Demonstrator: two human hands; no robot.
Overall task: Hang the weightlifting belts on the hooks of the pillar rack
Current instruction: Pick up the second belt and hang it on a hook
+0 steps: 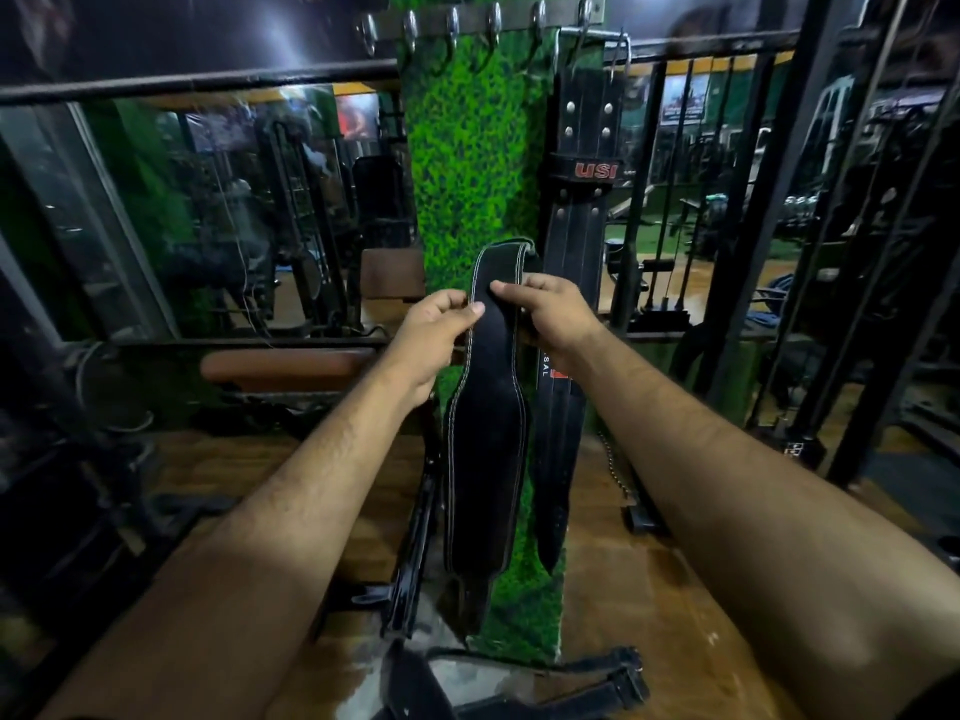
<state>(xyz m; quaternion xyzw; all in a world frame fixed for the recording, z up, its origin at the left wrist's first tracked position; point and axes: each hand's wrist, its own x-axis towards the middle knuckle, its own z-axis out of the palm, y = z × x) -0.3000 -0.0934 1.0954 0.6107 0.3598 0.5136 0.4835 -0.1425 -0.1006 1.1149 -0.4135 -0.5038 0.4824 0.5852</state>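
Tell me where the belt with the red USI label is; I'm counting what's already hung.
In the head view, the USI belt hangs by its buckle from the rightmost hook of the rack, against the green pillar.

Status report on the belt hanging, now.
Both hands grip the stitched belt: left hand, right hand. USI belt hangs on the rack. Other hooks free. Nothing in the way.
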